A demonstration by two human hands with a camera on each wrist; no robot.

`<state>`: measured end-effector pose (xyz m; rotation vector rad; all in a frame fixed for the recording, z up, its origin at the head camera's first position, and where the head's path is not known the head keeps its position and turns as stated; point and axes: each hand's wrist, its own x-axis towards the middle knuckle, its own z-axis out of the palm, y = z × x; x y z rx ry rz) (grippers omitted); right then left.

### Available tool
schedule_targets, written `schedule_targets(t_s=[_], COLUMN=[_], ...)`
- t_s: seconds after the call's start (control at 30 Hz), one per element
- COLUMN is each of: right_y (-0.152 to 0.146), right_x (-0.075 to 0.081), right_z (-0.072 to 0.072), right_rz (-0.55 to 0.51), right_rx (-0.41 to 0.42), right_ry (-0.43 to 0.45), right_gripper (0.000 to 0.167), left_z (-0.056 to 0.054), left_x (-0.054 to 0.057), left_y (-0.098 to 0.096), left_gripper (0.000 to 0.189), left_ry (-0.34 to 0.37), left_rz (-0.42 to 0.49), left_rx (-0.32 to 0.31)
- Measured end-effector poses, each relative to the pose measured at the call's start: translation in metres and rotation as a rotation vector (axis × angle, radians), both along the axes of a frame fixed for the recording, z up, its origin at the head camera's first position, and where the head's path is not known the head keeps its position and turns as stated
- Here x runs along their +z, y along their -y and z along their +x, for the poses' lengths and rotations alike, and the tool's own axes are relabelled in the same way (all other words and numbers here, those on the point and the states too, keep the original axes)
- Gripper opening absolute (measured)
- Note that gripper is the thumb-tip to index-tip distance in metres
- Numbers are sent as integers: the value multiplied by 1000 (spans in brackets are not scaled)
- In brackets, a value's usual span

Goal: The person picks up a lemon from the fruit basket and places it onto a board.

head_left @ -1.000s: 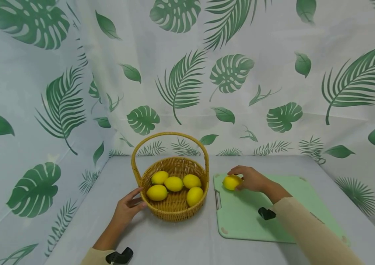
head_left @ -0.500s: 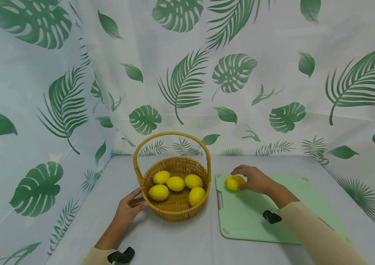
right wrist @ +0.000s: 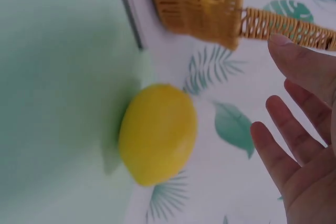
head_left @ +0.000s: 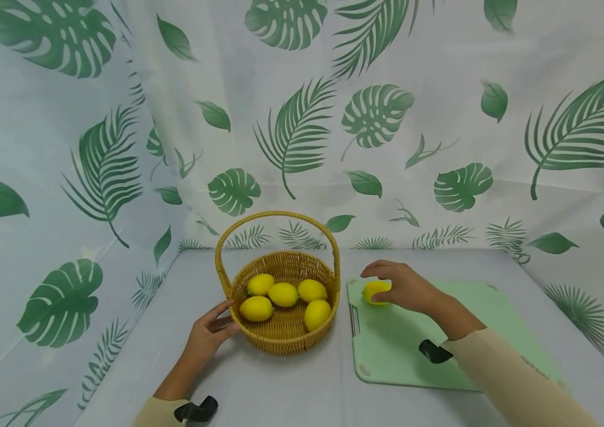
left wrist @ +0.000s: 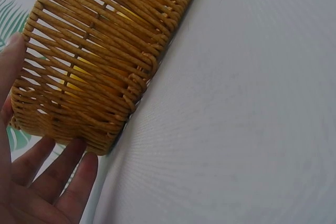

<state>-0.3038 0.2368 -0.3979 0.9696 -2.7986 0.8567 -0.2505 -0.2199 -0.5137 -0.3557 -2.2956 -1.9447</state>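
A wicker basket [head_left: 283, 345] with a tall arched handle holds several yellow lemons [head_left: 283, 295]. My left hand [head_left: 203, 341] rests against its left side. In the left wrist view that hand's fingers [left wrist: 76, 182] lie nearly straight, their tips at the woven wall [left wrist: 94, 72]. One more lemon [head_left: 374, 292] lies near the far left corner of a pale green cutting board [head_left: 403, 362]. Over it hovers my right hand [head_left: 411, 290], partly covering it in the head view. The right wrist view shows that lemon [right wrist: 157, 135] apart from the spread fingers [right wrist: 294, 129].
Both basket and board stand on a white-covered table [head_left: 291, 391], the board to the basket's right. Behind and at the sides hang white curtains [head_left: 414, 53] printed with green leaves. Black wrist cameras [head_left: 434, 351] sit at both sleeves.
My right hand has let go of the lemon on the board and lifted slightly, its fingers spreading. The left hand stays at the basket.
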Motion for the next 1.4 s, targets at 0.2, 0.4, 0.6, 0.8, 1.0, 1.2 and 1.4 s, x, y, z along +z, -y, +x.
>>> schedule_targets(t_s=[0.2, 0.4, 0.6, 0.8, 1.0, 1.2, 1.4], right_y=[17, 33, 48, 68, 89, 108, 122], right_x=[7, 11, 2, -5, -8, -13, -11], right_z=[6, 9, 10, 13, 14, 11, 4], right_rz=[2, 3, -10, 3, 51, 151, 228], right_rx=[108, 157, 200, 272, 288, 254, 207], right_ry=[-16, -6, 49, 34, 5, 46, 89], right_gripper=[43, 44, 43, 39, 36, 39, 47], left_z=[0, 0, -2, -1, 0, 1, 0], left_x=[0, 1, 0, -2, -1, -2, -2], left_y=[0, 0, -1, -2, -1, 0, -1], left_gripper=[60, 60, 60, 60, 59, 59, 58], left_ry=[-12, -13, -25, -7, -8, -15, -26], left_rz=[15, 21, 19, 15, 10, -1, -13], left_rx=[-14, -19, -24, 3, -1, -6, 6])
